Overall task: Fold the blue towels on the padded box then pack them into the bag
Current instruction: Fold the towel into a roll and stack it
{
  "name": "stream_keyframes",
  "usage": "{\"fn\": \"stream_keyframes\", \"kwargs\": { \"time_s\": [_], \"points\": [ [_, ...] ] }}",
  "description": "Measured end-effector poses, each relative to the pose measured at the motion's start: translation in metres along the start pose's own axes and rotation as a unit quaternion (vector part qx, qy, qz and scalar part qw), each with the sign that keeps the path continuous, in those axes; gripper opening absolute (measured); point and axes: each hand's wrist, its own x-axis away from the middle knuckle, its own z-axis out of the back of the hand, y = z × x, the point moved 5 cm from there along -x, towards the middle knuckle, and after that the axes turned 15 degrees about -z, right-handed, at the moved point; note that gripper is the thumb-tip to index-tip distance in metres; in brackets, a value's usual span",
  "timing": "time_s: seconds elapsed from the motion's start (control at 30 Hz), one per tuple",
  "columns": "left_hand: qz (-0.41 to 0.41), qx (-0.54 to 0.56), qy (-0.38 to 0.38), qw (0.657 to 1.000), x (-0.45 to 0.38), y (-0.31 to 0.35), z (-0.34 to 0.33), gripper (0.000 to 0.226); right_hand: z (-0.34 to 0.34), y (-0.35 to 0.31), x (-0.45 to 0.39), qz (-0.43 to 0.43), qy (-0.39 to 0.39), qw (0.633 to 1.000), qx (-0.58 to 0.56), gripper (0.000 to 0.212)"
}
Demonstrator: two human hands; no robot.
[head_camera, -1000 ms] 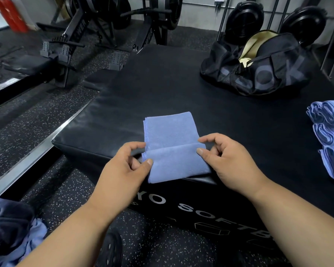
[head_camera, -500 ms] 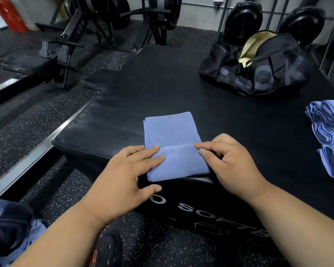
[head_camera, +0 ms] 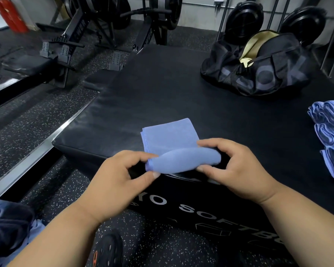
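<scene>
Folded blue terry towel (head_camera: 168, 135) at near edge of black padded box (head_camera: 162, 89), left hand (head_camera: 114, 178) and right hand (head_camera: 235, 170) pinching its rolled near end, now lifted off flat, bare padding beyond toward open black duffel bag (head_camera: 262, 70).

The black padded box (head_camera: 162, 89) stands on the speckled floor (head_camera: 37, 122). A blue towel (head_camera: 168, 135) lies at its near edge. An open bag (head_camera: 258, 74) sits far right, three rolled towels (head_camera: 330, 135) at the right edge.
</scene>
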Motion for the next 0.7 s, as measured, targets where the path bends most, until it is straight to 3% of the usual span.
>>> {"fn": "stream_keyframes", "kwargs": {
  "time_s": [0.13,0.3,0.4,0.6,0.7],
  "points": [
    [0.059,0.118,0.055,0.99,-0.001,-0.004,-0.004,0.02,-0.004,-0.002,-0.004,-0.058,0.026,0.99,-0.123,0.044],
    [0.154,0.156,0.134,0.966,-0.004,-0.015,-0.01,0.023,-0.014,-0.004,-0.018,-0.13,0.063,0.969,-0.203,0.019],
    [0.186,0.138,0.161,0.959,-0.009,-0.018,-0.011,0.025,-0.019,-0.003,-0.03,-0.148,0.059,0.966,-0.202,0.015],
    [0.211,0.025,0.178,0.961,-0.018,-0.018,-0.009,0.03,-0.023,0.005,-0.045,-0.194,0.096,0.964,-0.155,0.021],
    [0.113,-0.131,0.162,0.972,-0.022,-0.003,-0.005,0.036,-0.023,0.004,-0.047,-0.202,0.114,0.964,-0.128,0.021]
  ]
}}
